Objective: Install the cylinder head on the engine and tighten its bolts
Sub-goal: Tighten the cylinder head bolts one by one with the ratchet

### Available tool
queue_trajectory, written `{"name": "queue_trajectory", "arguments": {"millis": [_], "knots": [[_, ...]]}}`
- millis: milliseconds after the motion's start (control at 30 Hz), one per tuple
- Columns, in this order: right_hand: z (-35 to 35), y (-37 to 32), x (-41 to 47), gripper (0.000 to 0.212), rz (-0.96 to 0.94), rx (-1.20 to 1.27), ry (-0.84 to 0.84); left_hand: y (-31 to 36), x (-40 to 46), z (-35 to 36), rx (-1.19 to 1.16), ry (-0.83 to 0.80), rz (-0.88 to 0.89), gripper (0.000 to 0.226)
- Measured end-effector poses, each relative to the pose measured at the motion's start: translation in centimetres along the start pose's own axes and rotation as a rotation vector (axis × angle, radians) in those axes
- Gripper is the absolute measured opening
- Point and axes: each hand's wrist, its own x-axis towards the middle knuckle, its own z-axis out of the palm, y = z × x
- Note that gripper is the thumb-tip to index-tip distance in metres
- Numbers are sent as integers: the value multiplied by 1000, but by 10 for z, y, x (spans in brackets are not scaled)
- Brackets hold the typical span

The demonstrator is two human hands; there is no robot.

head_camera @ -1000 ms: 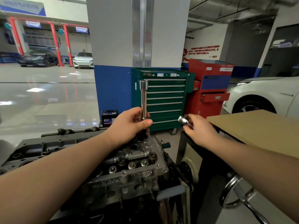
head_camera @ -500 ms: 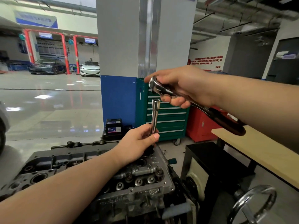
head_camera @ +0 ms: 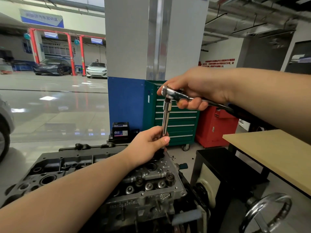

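A green tool cabinet, a red cabinet and a wooden worktop are seen behind the cylinder head, which is seated on the engine. The extension bar is pinched upright by the left hand; the ratchet, gripped by the right hand, is now lowered onto its top, where half a second ago it was held above.

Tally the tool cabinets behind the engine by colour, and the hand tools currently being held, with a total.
Green tool cabinet: 1
Red tool cabinet: 1
Ratchet wrench, held by the right hand: 1
Extension bar, pinched by the left hand above the cylinder head: 1
Total: 4
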Motion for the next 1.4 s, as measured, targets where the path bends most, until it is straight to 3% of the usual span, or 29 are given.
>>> {"name": "queue_trajectory", "arguments": {"millis": [400, 567, 800, 900, 1067, 1233, 1300, 1400], "knots": [[-1, -1, 16, 39, 98, 2, 59, 0, -1, 0, 27, 56, 27, 18], [0, -10, 19, 35, 27, -279, 91, 1, -2, -2, 10, 46, -4, 17], [-19, -2, 24, 36, -45, -304, -192, 5, -3, 0, 61, 12, -7, 17], [-19, 3, 33, 36, -68, -269, -221, 4, -3, -1, 46, 9, -10, 16], [-8, 1, 34, 32, -90, -395, -7, 2, -1, 0, 48, 58, -33, 17], [22, 7, 30, 57, -302, -974, 514, -3, 4, 3, 38, 102, -46, 22], [32, 15, 27, 59, -361, -1061, 556, -4, 4, 3, 5, 101, -35, 22], [24, 15, 27, 50, -418, -1151, 460, -5, 4, 2, -67, 54, -49, 18]]}}
